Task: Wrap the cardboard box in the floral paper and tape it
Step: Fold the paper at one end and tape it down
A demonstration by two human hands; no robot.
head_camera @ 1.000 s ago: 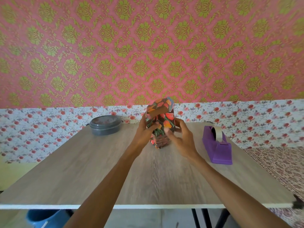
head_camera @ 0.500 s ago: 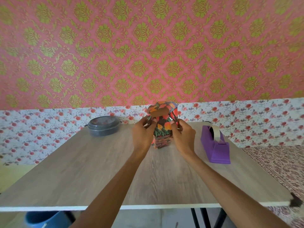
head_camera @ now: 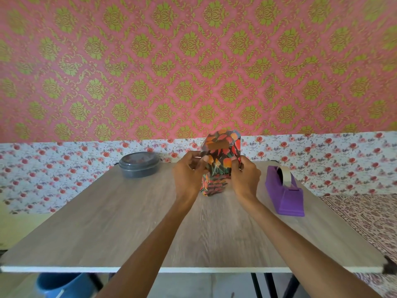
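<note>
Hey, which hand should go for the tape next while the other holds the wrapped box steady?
Right. The purple tape dispenser stands to the right of the right hand, nothing between them. The left hand would have to cross the wrapped box, so it is probably better steadying it.

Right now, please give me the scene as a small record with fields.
object: floral-wrapped box, upright on the table, brown patch near its top
left hand: grips the box's left side
right hand: grips its right side
tape: purple tape dispenser, right of the box, untouched
other: grey lidded container at back left; blue bucket under the table
</note>
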